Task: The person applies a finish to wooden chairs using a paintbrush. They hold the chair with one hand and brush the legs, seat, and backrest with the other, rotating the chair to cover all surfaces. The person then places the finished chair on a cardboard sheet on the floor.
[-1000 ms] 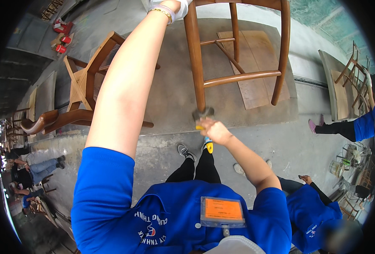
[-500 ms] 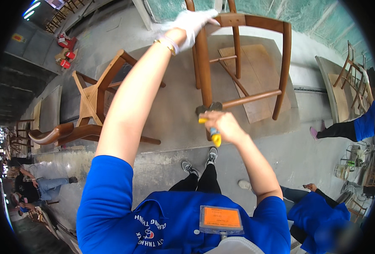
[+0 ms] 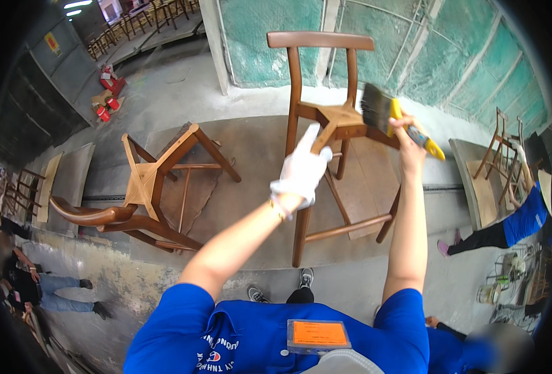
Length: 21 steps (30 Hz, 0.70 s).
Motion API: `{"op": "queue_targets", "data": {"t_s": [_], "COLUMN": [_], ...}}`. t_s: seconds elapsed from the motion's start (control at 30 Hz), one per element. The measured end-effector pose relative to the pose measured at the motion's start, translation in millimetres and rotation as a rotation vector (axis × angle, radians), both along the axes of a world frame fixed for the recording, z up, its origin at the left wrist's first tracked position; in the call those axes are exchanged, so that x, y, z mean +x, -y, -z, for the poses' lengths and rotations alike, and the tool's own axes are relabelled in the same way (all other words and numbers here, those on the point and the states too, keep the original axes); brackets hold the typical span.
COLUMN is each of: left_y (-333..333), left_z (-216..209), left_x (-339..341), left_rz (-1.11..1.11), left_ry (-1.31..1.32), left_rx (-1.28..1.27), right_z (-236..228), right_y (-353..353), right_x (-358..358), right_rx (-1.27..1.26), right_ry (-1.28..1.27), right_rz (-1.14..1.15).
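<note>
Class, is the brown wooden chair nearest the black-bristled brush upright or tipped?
Upright: the chair has its brown wooden backrest uppermost, legs pointing down.

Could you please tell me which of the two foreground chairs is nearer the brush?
The right chair, with the straight top rail: the brush is by its seat; the left chair, with curved rail, stands farther off.

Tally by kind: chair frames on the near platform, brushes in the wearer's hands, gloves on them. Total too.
Wooden chair frames: 2
Paintbrush: 1, in the right hand
White glove: 1, on the left hand
Total: 4
</note>
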<state>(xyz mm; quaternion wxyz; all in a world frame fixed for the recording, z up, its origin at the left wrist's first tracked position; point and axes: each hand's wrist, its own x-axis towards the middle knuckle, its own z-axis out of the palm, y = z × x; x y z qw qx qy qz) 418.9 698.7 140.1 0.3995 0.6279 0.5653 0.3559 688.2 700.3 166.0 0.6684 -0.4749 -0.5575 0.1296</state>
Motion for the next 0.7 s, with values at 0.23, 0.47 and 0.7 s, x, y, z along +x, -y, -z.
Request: {"op": "queue_targets", "data": {"t_s": [0.23,0.47,0.7], "left_y": [94.0,131.2,131.6], "left_z": [41.8,65.0,65.2], "left_x": [-4.4,-1.5,-4.0], "left_rz": [0.064,0.014,0.052], "left_ry": [0.167,0.104,0.15], "left_rx": [0.171,0.338,0.316], "right_z": [-9.3,-7.9,-11.1], "right_y": [-183.7,-197.8,-203.6], "right_x": [47.3,-120.1,-82.7], "right_rx": [0.382,0.355,0.301], "right_ry": [0.297,0.228,-0.105], "right_rz": [0.506,0.255,-0.321]}}
